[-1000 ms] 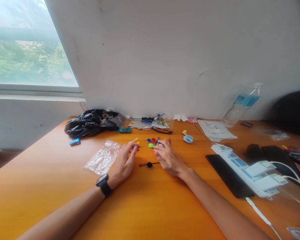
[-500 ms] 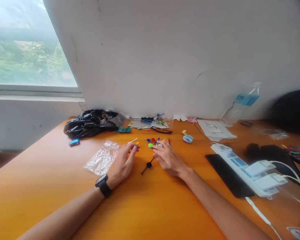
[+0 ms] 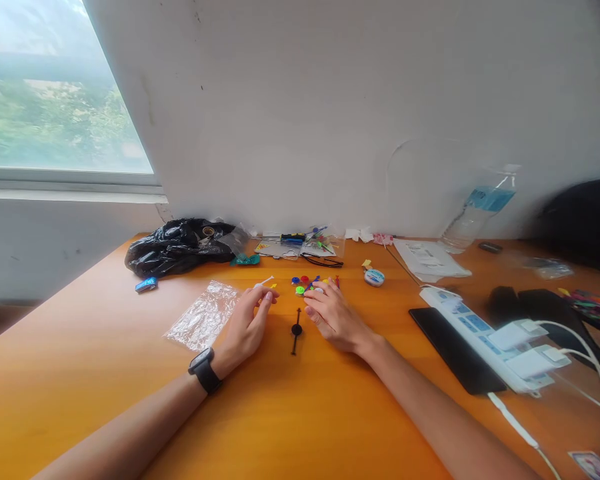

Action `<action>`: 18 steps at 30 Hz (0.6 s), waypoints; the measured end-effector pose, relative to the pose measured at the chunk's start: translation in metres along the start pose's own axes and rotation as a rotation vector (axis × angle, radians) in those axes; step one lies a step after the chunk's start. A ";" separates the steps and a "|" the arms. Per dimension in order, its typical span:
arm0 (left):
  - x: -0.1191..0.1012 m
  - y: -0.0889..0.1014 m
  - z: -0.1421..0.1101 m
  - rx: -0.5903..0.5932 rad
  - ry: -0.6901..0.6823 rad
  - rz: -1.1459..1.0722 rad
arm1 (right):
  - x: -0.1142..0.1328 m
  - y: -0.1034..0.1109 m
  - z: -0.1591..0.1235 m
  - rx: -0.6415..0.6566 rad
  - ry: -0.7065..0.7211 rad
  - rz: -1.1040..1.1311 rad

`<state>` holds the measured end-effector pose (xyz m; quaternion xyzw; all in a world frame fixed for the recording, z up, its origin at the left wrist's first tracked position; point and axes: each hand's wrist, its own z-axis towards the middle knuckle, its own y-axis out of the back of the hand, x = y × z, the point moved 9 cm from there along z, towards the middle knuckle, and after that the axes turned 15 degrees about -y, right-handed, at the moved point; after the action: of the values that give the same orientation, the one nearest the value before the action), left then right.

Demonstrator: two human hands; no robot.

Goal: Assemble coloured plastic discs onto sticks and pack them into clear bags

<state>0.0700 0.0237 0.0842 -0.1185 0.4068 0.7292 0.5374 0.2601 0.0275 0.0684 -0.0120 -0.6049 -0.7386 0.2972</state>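
- Head view: the slim black bar with a round hub at its middle lies on the orange-brown wooden surface, between the person's two hands.
- Its long axis points almost straight away from the person, leaning only slightly to the right at the far end.
- From the right hand it lies just to the left, near the thumb and apart from it; from the left hand it lies to the right, a little further off. So the right hand is nearer.
- Right hand: fingers spread and relaxed, released as far as I can see, reaching over a cluster of small coloured pieces.
- Left hand: loosely bent, nothing visible in its grasp, beside one crinkled transparent plastic bag; one thin white stick-like piece lies just past its fingers.
- Counting: one black bar; in the cluster one blue disc, one red disc, one bright green disc. The fingers hide some pieces there, so I can't give the full number.
- Further right: one black phone, one white power strip.
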 end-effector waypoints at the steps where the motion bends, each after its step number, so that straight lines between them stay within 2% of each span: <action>1: 0.000 0.000 0.000 0.001 0.002 -0.003 | 0.000 -0.001 0.000 0.003 0.000 0.001; 18: 0.004 -0.001 -0.001 0.007 0.023 -0.019 | -0.007 -0.003 0.002 0.004 -0.084 -0.060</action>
<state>0.0694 0.0258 0.0809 -0.1288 0.4142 0.7214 0.5399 0.2637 0.0328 0.0632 -0.0245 -0.6183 -0.7449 0.2494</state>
